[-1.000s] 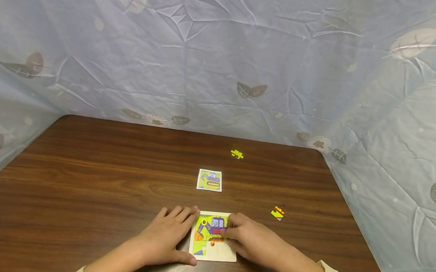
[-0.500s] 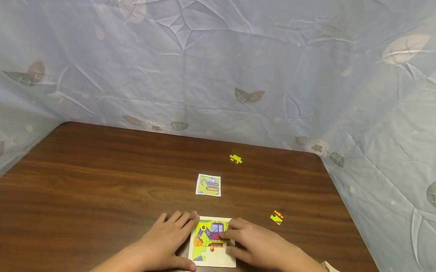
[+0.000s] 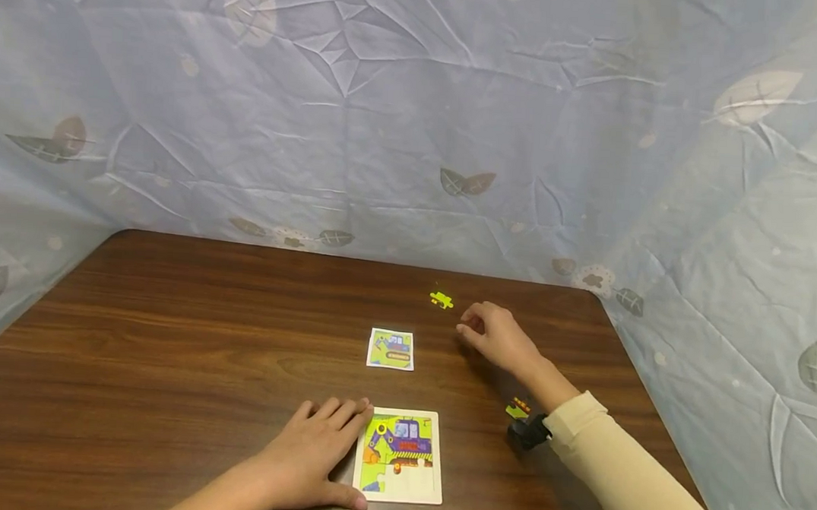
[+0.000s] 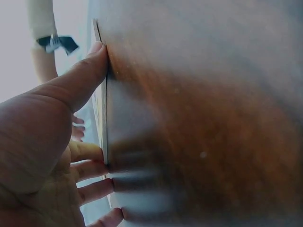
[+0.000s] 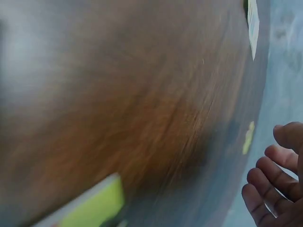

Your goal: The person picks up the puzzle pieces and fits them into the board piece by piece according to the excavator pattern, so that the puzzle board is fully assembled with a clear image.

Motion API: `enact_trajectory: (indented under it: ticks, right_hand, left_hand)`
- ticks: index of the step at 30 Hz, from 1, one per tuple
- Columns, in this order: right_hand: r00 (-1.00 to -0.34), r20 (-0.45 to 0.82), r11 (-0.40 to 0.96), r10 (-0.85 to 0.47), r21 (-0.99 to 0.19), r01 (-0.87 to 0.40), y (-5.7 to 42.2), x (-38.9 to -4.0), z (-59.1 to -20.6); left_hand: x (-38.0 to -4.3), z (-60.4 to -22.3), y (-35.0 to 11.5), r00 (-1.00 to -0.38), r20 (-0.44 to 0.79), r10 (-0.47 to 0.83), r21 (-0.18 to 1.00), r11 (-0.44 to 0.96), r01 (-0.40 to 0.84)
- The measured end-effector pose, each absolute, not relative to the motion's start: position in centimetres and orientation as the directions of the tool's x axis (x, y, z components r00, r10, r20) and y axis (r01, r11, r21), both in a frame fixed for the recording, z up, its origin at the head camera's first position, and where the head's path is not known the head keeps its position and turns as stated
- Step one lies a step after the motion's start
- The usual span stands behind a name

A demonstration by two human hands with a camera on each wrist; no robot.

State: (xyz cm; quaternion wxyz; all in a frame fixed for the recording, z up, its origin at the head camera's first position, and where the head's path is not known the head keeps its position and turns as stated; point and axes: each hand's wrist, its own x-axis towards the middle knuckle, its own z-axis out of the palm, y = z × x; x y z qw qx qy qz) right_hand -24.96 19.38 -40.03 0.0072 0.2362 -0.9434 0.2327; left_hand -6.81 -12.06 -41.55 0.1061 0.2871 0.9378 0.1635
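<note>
A puzzle tray (image 3: 398, 494) with a partly filled excavator picture lies near the table's front edge; its lower right part shows bare board. My left hand (image 3: 314, 456) rests along the tray's left side, fingers straight, thumb by the lower left corner. In the left wrist view the thumb and fingertips touch the tray's edge (image 4: 105, 123). My right hand (image 3: 501, 339) is above the table at the right, fingers loosely bent and holding nothing. Nearest to it is a yellow-green puzzle piece (image 3: 441, 300), which also shows in the right wrist view as a small yellow piece (image 5: 248, 137).
A small square picture card (image 3: 391, 349) of the excavator lies beyond the tray. Another puzzle piece (image 3: 518, 409) sits on the brown table (image 3: 171, 351) under the right forearm, beside the black wrist camera (image 3: 529, 433). A patterned cloth (image 3: 386, 132) hangs around the table.
My right hand has left the tray and moved forward and right towards the far yellow-green puzzle piece, uncovering the picture's right side. The left hand stays at the tray.
</note>
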Motion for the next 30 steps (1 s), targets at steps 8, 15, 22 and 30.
enact_trajectory:
  ticks: [8, 15, 22, 30]
  right_hand:
    - [-0.890, 0.075, 0.786, -0.449, -0.441, -0.433, 18.2, -28.4, -41.9]
    - [-0.847, 0.010, 0.791, -0.532, -0.350, -0.501, 17.3, -29.4, -41.8]
    - [-0.813, 0.011, 0.777, -0.583, -0.285, -0.561, 17.5, -29.4, -41.2]
    - [-0.817, 0.029, 0.777, -0.575, -0.294, -0.557, 18.3, -29.1, -40.9]
  left_hand:
    - [-6.8, -41.8, -12.1, -0.812, -0.093, 0.576, 0.348, 0.783, 0.515]
    - [-6.9, -41.9, -12.1, -0.816, -0.100, 0.569, 0.343, 0.790, 0.508]
    - [-6.9, -41.7, -12.0, -0.816, -0.100, 0.569, 0.342, 0.790, 0.509]
    - [-6.9, -41.6, -12.0, -0.816, -0.114, 0.566, 0.353, 0.791, 0.499]
